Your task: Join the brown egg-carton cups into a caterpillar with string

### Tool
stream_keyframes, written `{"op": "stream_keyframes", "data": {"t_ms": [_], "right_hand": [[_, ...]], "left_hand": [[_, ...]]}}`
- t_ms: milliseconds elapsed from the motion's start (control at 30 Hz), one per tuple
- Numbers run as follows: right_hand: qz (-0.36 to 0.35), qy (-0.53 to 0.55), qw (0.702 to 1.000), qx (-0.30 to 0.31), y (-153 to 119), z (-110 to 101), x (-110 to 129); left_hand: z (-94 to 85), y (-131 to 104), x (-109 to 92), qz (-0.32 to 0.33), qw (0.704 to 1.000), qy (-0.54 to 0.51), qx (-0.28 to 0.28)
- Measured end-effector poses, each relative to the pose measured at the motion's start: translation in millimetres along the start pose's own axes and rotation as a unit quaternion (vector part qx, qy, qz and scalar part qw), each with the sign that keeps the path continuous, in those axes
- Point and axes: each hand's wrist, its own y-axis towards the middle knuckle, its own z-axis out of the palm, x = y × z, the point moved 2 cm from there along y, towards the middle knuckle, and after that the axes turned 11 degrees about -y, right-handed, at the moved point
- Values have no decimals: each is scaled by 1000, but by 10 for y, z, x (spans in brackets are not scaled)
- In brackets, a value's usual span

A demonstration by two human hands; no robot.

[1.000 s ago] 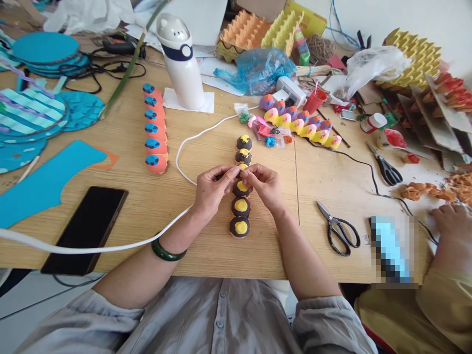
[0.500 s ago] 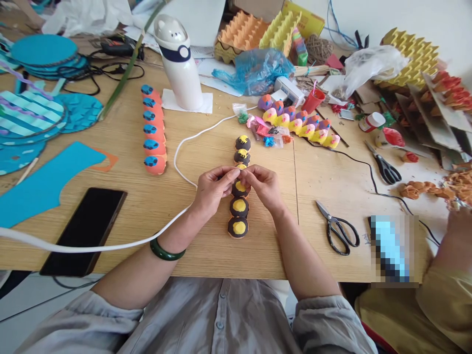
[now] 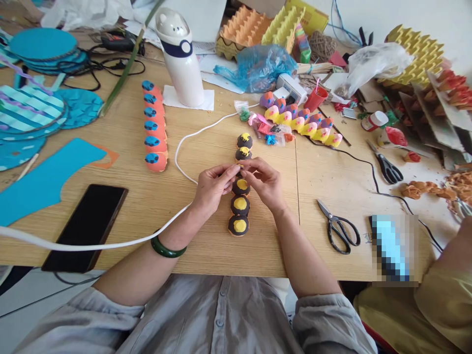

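Note:
A strip of egg-carton cups (image 3: 239, 206), covered in dark and yellow clay, lies lengthwise in front of me. My left hand (image 3: 217, 186) is closed in a pinch above its middle cups. What sits between that thumb and index finger is a tiny bit, too small to name. Beside it, my right hand (image 3: 266, 186) has its index finger and thumb slightly apart at the left fingertips, with nothing plainly held. Both hands partly cover the third cup. The two farthest cups (image 3: 244, 147) carry small dark marks on their yellow patches.
An orange strip with blue patches (image 3: 157, 130) lies to the left, near a phone (image 3: 86, 226) and a white cable (image 3: 147, 241). Scissors (image 3: 339, 228) rest on the right. Small clay bags (image 3: 271, 129) and yellow-pink cups (image 3: 302, 127) sit farther back. A co-worker's sleeve (image 3: 438, 295) shows at right.
My right index finger and thumb have parted slightly from their pinch. My left hand keeps its pinch at nearly the same spot. The view has shifted slightly.

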Motion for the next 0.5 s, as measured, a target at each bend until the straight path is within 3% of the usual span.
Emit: {"op": "stream_keyframes", "data": {"t_ms": [133, 300, 500], "right_hand": [[-3, -5, 999, -32, 6, 11, 7], [72, 20, 992, -102, 36, -13, -55], [96, 61, 988, -102, 70, -23, -130]], "left_hand": [[-8, -6, 11, -5, 1000, -3, 12], [-25, 2, 14, -9, 1000, -5, 14], [-42, 19, 37, -12, 1000, -2, 5]]}}
